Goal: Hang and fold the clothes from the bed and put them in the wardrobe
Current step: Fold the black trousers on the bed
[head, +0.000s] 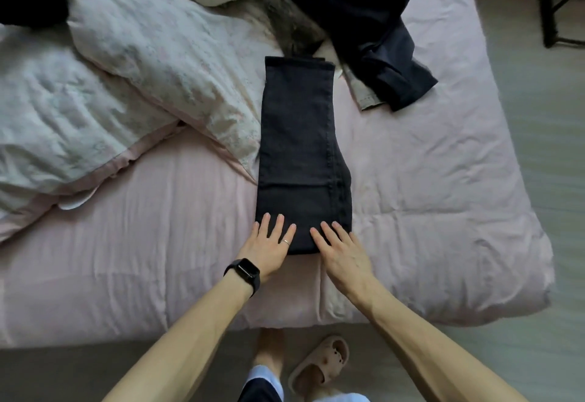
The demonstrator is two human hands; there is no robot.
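Both hands, left [269, 245] and right [340, 251], lie flat with fingers straight on the near end of the folded jeans [300, 148], gripping nothing. Lifting unevenly could spill the fold on the soft pink quilt [427, 196]. Beyond them lies a navy garment [364, 15]; grey floor [538, 116] to the right.

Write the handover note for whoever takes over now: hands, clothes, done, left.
Left hand: open, fingers flat on the near end of the black trousers.
Right hand: open, flat on the same end, beside it.
Trousers: folded into a long strip on the pink bed.
Navy garment: crumpled beyond them, unfolded; a pale garment lies partly under it.
Done: the strip fold.
Left: fold the trousers shorter, handle the rest, carry all to the wardrobe, which is out of view.
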